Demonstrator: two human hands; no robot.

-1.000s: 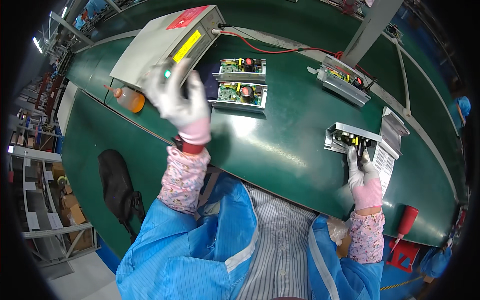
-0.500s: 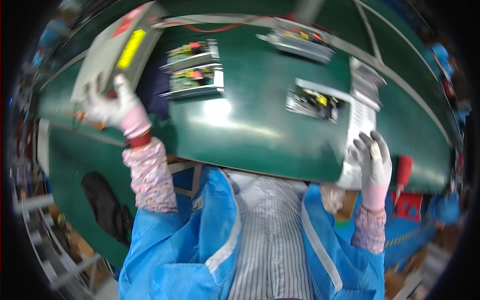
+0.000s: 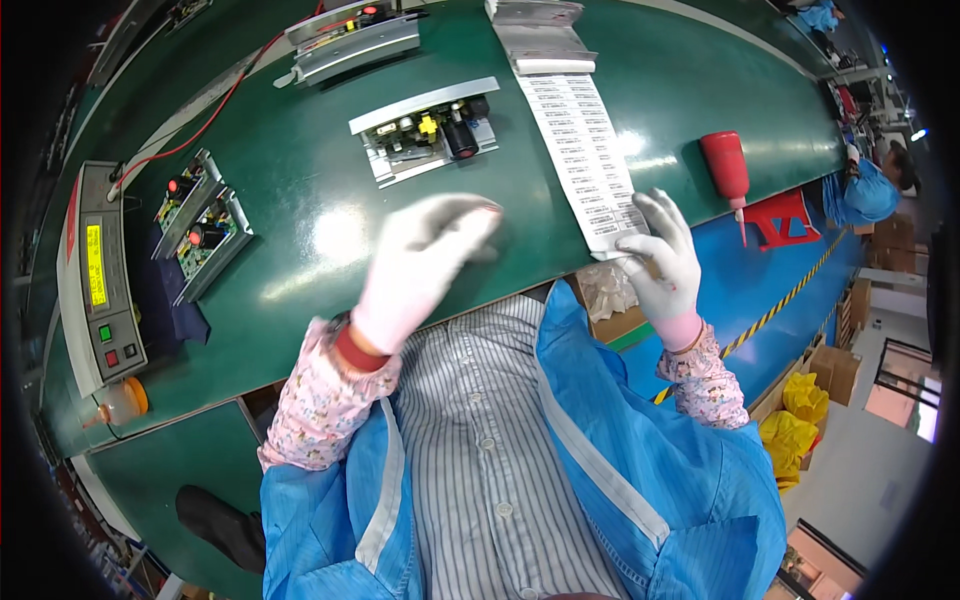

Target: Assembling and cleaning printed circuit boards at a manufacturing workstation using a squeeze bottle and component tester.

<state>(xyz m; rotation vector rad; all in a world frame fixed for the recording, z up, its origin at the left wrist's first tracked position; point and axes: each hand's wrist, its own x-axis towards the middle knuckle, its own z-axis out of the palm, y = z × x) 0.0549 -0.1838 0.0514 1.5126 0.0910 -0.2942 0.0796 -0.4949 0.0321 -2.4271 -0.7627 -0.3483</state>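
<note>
My left hand (image 3: 430,260), in a white glove with a pink cuff, hovers over the near part of the green workbench. Its fingers bend to the right and are blurred, so I cannot tell whether they hold anything. My gloved right hand (image 3: 662,262) closes its thumb and fingers on the near end of a long white label strip (image 3: 580,150). Rows of small printed labels cover the strip. Beyond my left hand lies an open circuit board assembly (image 3: 430,135) in a metal bracket, with a yellow-wrapped part and a black capacitor.
Another bracketed board (image 3: 355,50) lies at the back, and two more boards (image 3: 205,230) stand at left beside a grey test meter (image 3: 100,270). An orange-capped jar (image 3: 125,402) is at the near left. A red squeeze bottle (image 3: 725,165) lies at right.
My left hand has come from the test meter at the far left to the bench's middle. The view has turned rightward. My right hand has closed on the label strip's near end.
</note>
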